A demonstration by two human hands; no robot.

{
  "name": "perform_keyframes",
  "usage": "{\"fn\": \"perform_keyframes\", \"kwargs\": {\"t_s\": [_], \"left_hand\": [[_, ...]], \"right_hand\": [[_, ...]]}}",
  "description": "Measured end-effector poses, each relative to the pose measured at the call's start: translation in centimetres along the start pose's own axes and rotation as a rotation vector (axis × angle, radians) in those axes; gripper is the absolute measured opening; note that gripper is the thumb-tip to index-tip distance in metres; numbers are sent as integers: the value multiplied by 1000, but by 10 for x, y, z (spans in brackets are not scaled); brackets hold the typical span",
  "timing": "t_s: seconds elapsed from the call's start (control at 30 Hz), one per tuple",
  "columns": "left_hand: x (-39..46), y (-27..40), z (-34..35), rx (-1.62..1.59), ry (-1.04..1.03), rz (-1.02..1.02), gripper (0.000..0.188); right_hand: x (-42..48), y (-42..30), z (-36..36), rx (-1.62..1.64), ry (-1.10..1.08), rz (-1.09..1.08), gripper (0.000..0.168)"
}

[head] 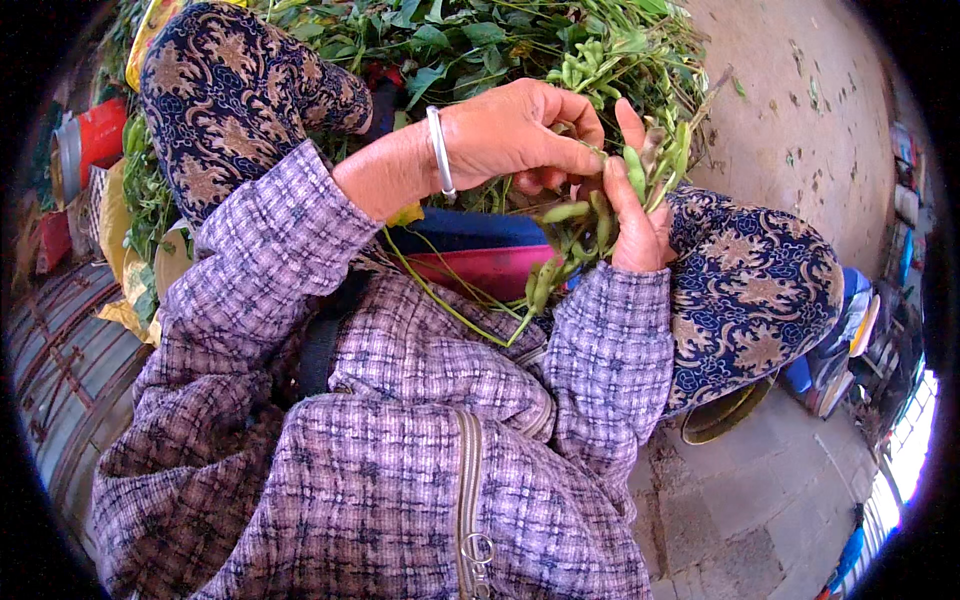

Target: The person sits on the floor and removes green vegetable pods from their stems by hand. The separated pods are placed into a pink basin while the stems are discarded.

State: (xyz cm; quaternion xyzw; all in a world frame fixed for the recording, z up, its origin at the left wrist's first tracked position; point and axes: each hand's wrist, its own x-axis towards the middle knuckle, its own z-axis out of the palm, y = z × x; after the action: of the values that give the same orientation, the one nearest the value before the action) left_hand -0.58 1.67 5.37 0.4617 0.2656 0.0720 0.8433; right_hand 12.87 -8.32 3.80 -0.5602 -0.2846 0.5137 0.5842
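A soybean stalk with green pods (pixel 636 171) is held between my hands in front of my lap. My right hand (pixel 637 225) grips the stalk, with leaves and pods sticking out around the fingers. My left hand (pixel 517 135), with a silver bangle (pixel 439 154) at the wrist, pinches a small part of the plant against the right thumb. What exactly lies between those fingertips is partly hidden. More pods (pixel 541 285) dangle below the right hand on a thin stem that bends across my lap. Under both hands is a container with a pink side (pixel 480 271) and dark blue edge.
Beyond my knees lies a large heap of leafy soybean plants (pixel 450 37). A red-and-silver can (pixel 90 146) and a yellow bag (pixel 114 217) sit at left. Scattered leaves dot the concrete floor (pixel 780 112). A round metal rim (pixel 724 414) shows below my right knee.
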Motion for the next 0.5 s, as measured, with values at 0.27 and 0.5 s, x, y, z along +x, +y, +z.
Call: {"fn": "perform_keyframes", "kwargs": {"t_s": [0.27, 0.5], "left_hand": [[6, -12, -7, 235, 158, 67, 11], [7, -10, -17, 283, 199, 62, 17]], "right_hand": [[-7, -8, 8, 9, -198, 120, 55], [-11, -13, 4, -24, -187, 73, 64]]}}
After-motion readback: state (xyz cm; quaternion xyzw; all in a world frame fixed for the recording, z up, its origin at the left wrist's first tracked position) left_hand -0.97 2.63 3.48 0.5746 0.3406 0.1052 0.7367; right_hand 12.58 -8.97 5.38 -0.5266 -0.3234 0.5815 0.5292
